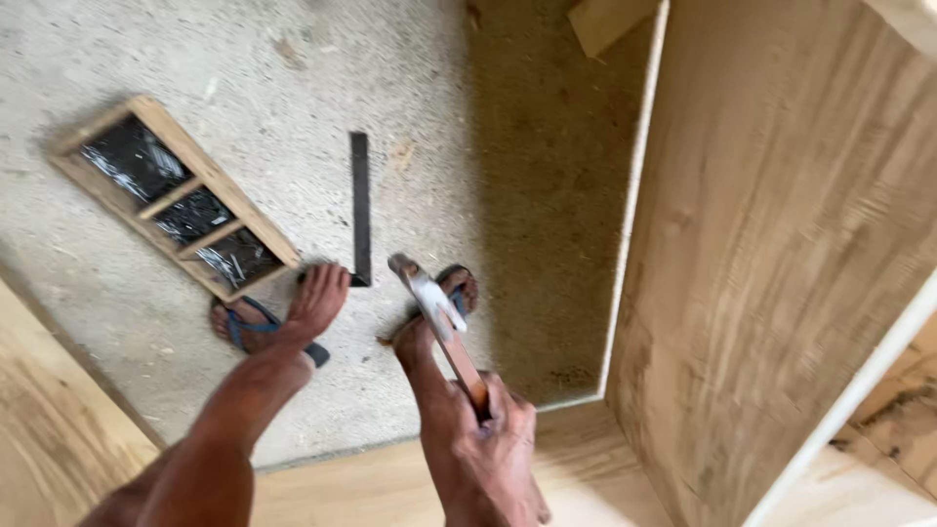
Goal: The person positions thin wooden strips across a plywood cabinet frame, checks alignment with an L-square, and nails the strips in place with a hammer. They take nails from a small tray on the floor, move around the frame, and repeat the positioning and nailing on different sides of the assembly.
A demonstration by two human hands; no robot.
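- I am gripping the hammer by its wooden handle, the fingers of my right hand clenched around it and its metal head pointing away from me over the floor.
- Left of the hammer, one wooden nail tray is lying with three compartments, and one dark metal strip between them.
- Right of the hammer, one big plywood panel is standing.
- My left hand is staying out of sight.

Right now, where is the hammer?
The wooden-handled claw hammer is low in the head view's centre, gripped by the right hand, its metal head over the sandalled right foot.
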